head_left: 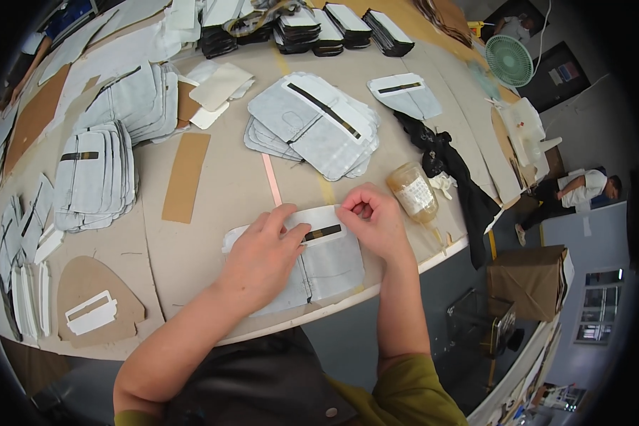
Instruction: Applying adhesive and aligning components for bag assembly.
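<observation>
Forearms [184,330] flank a grey panel [334,263], spread left grip [295,221] hiding part, right grip [348,213] pinching it, jar [414,195] and stack [312,121] nearby.

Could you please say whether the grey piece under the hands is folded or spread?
Spread: the grey piece shows its broad face, the left hand on it, the right hand at its upper edge.

Open tabletop [181,255] left of left hand [261,257], jar [413,193] beside right hand [376,219], grey stack [332,147] blocking ahead

workshop: broad worktable [227,181], many flat grey panels [336,266] (most stacked), cardboard strip [185,177], green fan [509,61] and another person [581,190] beyond.
</observation>
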Tool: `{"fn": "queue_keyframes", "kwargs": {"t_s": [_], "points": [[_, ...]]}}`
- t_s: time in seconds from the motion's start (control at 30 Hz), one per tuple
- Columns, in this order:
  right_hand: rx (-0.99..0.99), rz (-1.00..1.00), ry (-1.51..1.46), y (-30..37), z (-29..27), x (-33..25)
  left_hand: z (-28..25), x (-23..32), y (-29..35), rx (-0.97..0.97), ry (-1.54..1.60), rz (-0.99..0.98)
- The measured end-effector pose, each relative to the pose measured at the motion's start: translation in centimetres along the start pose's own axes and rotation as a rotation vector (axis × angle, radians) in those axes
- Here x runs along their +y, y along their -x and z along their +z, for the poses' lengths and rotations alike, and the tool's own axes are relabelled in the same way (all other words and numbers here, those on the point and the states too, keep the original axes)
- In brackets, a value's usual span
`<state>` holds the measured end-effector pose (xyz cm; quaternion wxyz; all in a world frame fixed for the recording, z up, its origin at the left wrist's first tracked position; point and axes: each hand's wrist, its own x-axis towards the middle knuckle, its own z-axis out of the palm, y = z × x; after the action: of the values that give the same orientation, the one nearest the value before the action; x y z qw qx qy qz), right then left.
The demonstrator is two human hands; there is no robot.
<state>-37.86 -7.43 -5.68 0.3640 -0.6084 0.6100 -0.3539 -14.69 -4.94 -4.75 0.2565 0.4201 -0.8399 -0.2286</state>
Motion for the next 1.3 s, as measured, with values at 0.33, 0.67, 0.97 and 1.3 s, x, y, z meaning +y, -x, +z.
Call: {"fn": "queue_keyframes", "kwargs": {"t_s": [0.33,0.67,0.97,1.3], "points": [[-0.042,-0.253,0.361,0.4,-0.2,-2.2,1.7,0.5,0.1,0.056,-0.222,0.05],[0.005,-0.058,0.13,0.4,0.8,0.4,2.0,0.4,0.3,0.105,-0.163,0.029],[-0.011,-0.005,-0.009,0.5,0.9,1.1,1.9,0.2,1.1,0.171,-0.022,-0.031],[-0.017,-0.015,-0.049,1.0,0.1,0.8,-4.7,-2.9,7.2,0.158,-0.019,-0.337]]}}
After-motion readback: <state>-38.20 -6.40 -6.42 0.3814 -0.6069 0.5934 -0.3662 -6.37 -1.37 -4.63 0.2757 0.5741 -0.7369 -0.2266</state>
